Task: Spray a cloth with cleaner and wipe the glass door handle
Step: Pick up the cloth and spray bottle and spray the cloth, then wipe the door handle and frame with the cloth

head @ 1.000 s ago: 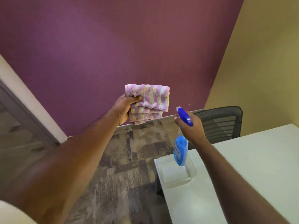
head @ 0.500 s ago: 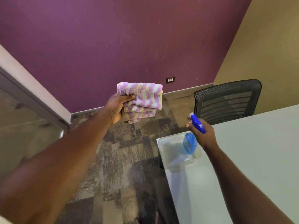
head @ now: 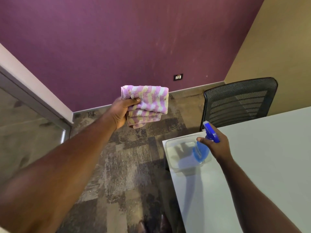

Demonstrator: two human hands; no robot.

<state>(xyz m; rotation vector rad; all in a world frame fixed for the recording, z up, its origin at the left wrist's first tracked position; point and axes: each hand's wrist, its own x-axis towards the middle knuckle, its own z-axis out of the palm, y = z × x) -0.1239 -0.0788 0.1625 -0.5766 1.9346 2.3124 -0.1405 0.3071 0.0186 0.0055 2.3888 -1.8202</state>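
Left hand (head: 123, 111) grips the folded cloth (head: 148, 105), thumb on top, open air all round it. Right hand (head: 217, 147) curls round the bottle (head: 201, 153). The bottle's blurred base hangs over the tray (head: 171, 148) at the table (head: 260, 165) corner, and fingers hide its neck.

1. Cloth (head: 148, 103): soft, fluffy pile fabric, matt.
2. Spray bottle (head: 201, 153): see-through blue plastic body, glossy solid plastic head.
3. Tub (head: 176, 145): clear, thin plastic.
4. Tabletop (head: 269, 157): smooth, matt white.
5. Chair (head: 239, 101): black mesh back.
6. Floor (head: 134, 165): rough, mottled carpet tile.
7. Wall (head: 117, 39): matt, finely textured paint.
8. Glass panel (head: 21, 132): faintly reflective, grey metal-looking frame.
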